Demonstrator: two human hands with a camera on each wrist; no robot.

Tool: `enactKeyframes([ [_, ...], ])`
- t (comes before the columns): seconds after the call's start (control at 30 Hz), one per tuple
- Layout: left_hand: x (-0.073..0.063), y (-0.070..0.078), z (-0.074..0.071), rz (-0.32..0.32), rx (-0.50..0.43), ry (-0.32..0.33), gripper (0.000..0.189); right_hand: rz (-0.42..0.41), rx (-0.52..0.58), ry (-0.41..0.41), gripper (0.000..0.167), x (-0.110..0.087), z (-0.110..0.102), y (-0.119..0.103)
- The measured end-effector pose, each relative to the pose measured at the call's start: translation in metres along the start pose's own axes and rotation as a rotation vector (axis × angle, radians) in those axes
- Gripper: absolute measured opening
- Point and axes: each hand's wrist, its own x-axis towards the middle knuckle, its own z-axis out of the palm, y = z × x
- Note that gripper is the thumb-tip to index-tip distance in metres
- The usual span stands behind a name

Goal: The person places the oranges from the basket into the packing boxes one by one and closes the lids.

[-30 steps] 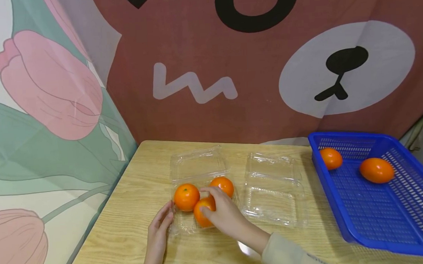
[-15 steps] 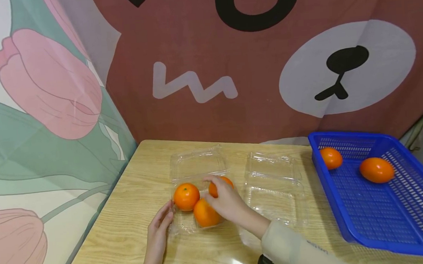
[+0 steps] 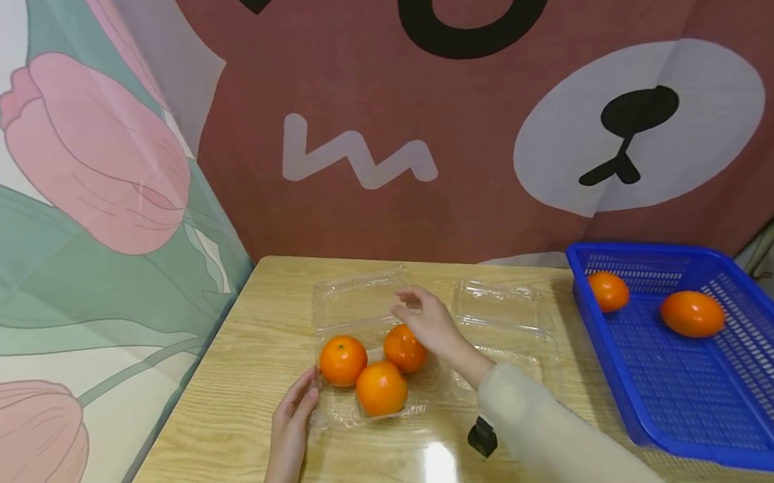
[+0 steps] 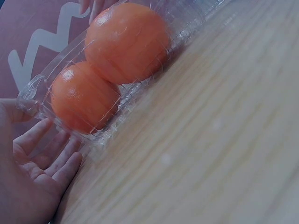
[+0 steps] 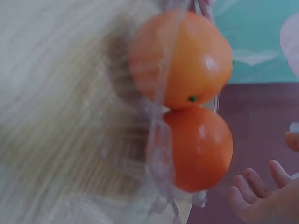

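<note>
Three oranges sit in an open clear plastic clamshell box: a left orange, a front orange and a right orange. My left hand rests against the box's left side; in the left wrist view, the thumb and relaxed fingers touch its edge and wall. Above the right orange, near the raised lid, hovers my right hand. It holds nothing, and its fingers are loosely bent, as the right wrist view also shows at the hand.
Right of the filled box stands a second open clear clamshell box, partly hidden by the right arm. A blue plastic basket at the right holds two oranges. A small black object shows beside the right sleeve.
My right hand has let go of the front orange, passed over the right orange and risen away towards the lid. The left hand has stayed at the box's side.
</note>
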Motion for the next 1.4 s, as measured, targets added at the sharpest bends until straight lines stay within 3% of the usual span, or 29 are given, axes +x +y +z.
enactKeyframes([
  [0.37, -0.001, 0.000, 0.001, 0.011, -0.017, 0.001, 0.045, 0.093, 0.012, 0.060, 0.042, 0.024, -0.007, 0.013],
  [0.9, -0.001, -0.001, 0.001, 0.028, -0.018, -0.001, 0.045, 0.225, -0.089, -0.038, 0.054, 0.035, -0.010, 0.022],
  [1.13, -0.001, -0.001, 0.001, 0.034, -0.022, -0.001, 0.045, 0.222, -0.122, -0.065, 0.054, 0.037, -0.009, 0.022],
  [1.4, -0.001, -0.001, 0.001, 0.046, -0.017, 0.004, 0.044, 0.216, -0.053, -0.025, 0.053, 0.034, -0.010, 0.020],
])
